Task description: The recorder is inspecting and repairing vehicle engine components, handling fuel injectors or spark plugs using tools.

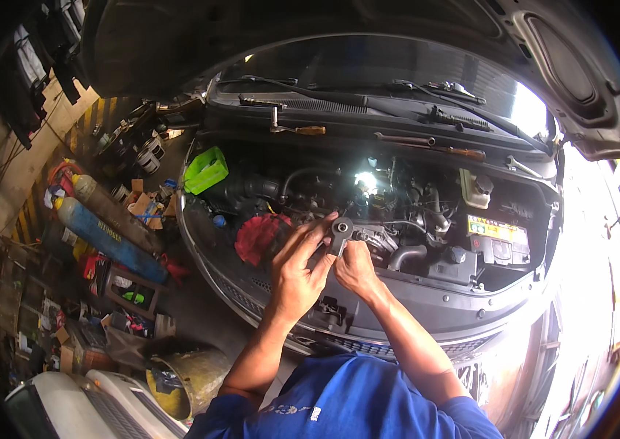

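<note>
Head view: the right hand (pixel 356 269) is closed around the handle of a ratchet (pixel 339 243) over the engine (pixel 378 238). The left hand (pixel 297 274) is beside its round end; I cannot tell whether it grips. This looks like two-handed ratchet handling, calling for steadiness next.

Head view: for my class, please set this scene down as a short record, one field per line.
Right hand: closed at the handle of a ratchet wrench
Left hand: fingers extended beside the ratchet wrench; contact unclear
Vehicle: car, hood raised
Engine bay, picture left: green tray, red cloth
Engine bay, picture right: battery
Below windshield: several tools, one orange-handled
</note>
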Action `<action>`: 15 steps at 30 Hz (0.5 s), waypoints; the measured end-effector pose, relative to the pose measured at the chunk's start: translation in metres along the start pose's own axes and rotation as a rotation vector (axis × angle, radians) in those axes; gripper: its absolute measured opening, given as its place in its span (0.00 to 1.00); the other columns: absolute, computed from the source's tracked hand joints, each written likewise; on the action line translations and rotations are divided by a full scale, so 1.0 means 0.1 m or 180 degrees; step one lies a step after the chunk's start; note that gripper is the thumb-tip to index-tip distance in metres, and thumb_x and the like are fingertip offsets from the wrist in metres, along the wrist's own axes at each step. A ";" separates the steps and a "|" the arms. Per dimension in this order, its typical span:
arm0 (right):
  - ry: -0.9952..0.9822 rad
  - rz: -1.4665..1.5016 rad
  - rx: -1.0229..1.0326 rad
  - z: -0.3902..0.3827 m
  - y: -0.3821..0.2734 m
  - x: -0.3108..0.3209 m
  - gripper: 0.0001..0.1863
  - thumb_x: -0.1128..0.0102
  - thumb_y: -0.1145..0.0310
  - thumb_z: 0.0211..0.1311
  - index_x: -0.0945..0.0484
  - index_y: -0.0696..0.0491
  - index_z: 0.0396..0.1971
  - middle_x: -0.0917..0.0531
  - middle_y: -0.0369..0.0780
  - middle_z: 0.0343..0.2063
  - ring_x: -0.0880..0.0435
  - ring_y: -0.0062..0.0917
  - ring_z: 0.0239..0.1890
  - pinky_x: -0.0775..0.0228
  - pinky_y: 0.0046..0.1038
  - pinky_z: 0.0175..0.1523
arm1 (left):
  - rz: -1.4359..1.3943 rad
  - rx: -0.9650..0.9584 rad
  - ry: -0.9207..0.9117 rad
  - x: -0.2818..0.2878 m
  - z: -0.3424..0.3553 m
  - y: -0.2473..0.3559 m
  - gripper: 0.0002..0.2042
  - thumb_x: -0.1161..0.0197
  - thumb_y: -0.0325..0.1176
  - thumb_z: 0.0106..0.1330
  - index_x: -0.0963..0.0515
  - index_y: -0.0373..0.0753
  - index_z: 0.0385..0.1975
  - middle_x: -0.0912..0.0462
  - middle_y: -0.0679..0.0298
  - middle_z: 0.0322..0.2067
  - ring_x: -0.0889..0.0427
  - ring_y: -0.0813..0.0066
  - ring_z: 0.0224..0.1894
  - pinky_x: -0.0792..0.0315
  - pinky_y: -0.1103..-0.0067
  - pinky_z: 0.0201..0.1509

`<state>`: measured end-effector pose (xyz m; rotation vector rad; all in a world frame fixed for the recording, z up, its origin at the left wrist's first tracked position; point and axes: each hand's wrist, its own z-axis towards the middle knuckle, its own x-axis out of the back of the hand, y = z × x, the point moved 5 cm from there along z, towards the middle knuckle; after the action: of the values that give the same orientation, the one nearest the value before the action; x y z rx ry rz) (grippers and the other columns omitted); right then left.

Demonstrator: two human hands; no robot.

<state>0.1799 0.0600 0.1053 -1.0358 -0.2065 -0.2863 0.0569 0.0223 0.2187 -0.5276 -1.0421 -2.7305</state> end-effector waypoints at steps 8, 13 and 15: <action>0.0138 -0.0040 0.0179 -0.03 -0.02 0.05 0.13 0.48 0.75 0.72 0.31 0.57 0.54 0.22 0.52 0.45 0.23 0.55 0.49 0.30 0.51 0.52 | 0.0273 -0.0224 -0.0029 -0.03 -0.02 0.01 0.27 0.29 0.15 0.57 0.19 0.36 0.59 0.14 0.56 0.51 0.15 0.59 0.51 0.21 0.70 0.55; -0.0167 0.0094 -0.0230 0.01 -0.03 0.09 0.14 0.45 0.68 0.75 0.28 0.60 0.54 0.21 0.55 0.42 0.22 0.56 0.48 0.30 0.52 0.53 | -0.0024 0.0050 0.0007 -0.04 0.07 -0.05 0.23 0.30 0.17 0.62 0.18 0.36 0.58 0.14 0.57 0.47 0.14 0.64 0.46 0.21 0.72 0.53; -0.0431 -0.0295 -0.0738 0.00 0.00 0.14 0.19 0.43 0.58 0.77 0.22 0.61 0.49 0.16 0.57 0.40 0.17 0.54 0.41 0.28 0.49 0.48 | -0.0096 0.0280 0.0048 -0.03 0.14 -0.17 0.14 0.28 0.29 0.67 0.17 0.31 0.49 0.13 0.59 0.40 0.16 0.75 0.41 0.24 0.77 0.47</action>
<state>0.1928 0.0580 0.1090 -1.2787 -0.3502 -0.3297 0.0581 0.0444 0.2170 -0.4804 -1.1695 -2.6951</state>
